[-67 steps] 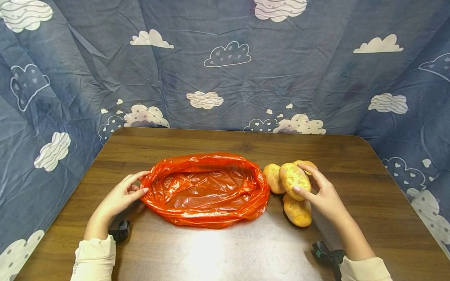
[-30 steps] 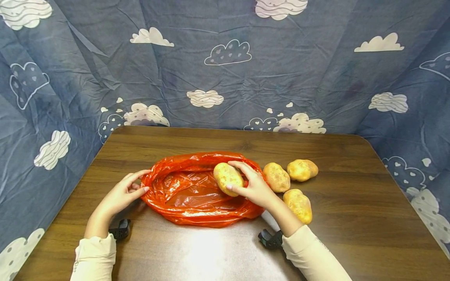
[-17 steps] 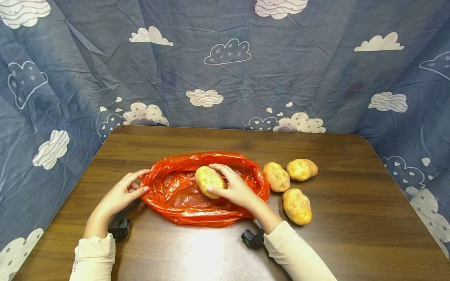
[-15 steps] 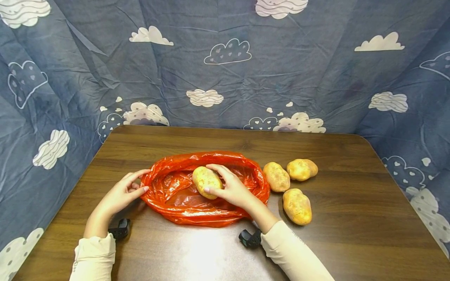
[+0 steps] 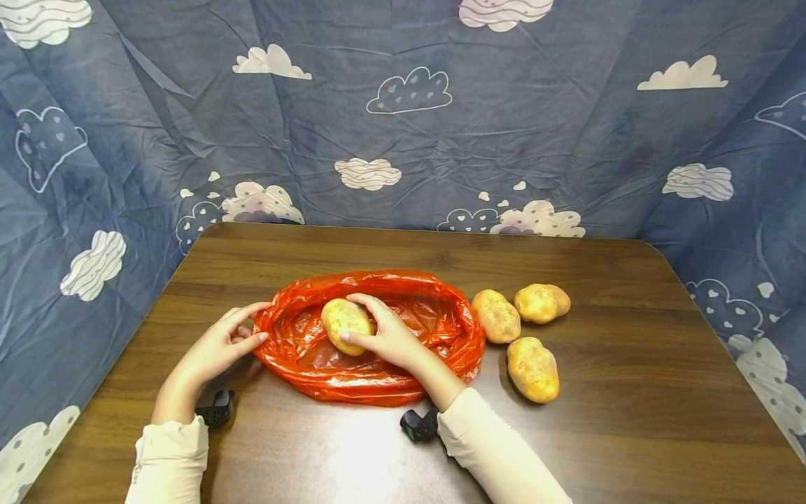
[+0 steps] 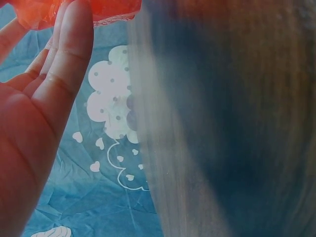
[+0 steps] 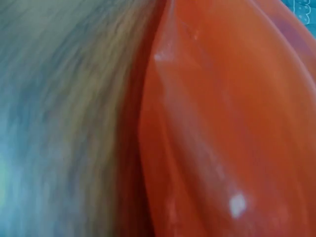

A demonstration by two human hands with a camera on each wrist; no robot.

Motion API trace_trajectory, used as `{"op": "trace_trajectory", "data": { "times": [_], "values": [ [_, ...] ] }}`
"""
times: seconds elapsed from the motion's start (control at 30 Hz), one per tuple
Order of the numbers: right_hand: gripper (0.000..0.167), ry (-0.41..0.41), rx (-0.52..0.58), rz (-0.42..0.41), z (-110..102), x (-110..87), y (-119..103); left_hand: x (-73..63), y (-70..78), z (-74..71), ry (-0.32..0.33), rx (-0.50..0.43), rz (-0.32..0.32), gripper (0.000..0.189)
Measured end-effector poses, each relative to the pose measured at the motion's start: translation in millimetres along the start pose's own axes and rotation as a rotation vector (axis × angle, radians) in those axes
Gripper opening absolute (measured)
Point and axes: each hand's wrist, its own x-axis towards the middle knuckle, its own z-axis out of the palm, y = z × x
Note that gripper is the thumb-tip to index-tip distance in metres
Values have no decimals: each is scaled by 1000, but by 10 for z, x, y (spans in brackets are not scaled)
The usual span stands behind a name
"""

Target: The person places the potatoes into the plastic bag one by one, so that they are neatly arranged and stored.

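In the head view, a red plastic bag [image 5: 390, 395] lies on the table with its mouth spread wide and its rim rolled outward. My right hand [image 5: 393, 339] holds a yellow potato [image 5: 345, 325] between thumb and fingers over the left half of the bag's opening. At the bag's left end rests my left hand [image 5: 220, 350], thumb and forefinger apart and touching the rim. The left wrist view shows the fingers [image 6: 69, 59] of that hand nearly straight against the red plastic. The bag's side fills much of the right wrist view, where the right hand is hidden.
Right of the bag lie three more potatoes: one close by its rim [image 5: 496, 317], another farther back [image 5: 542, 303], a third nearer the front [image 5: 532, 369]. A wooden table [image 5: 630, 350] carries everything. Behind it hangs a blue cloud-patterned cloth [image 5: 403, 154].
My right hand has picked the potato up from the group on the right and carried it left, over the bag's mouth. My left hand has stayed at the bag's left end.
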Motion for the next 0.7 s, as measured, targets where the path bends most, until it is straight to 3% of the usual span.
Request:
{"op": "trace_trajectory", "data": {
  "times": [0.7],
  "values": [
    [60, -42, -21, 54, 429, 260, -93, 8, -13, 6, 2, 13, 15, 44]
  ]
}}
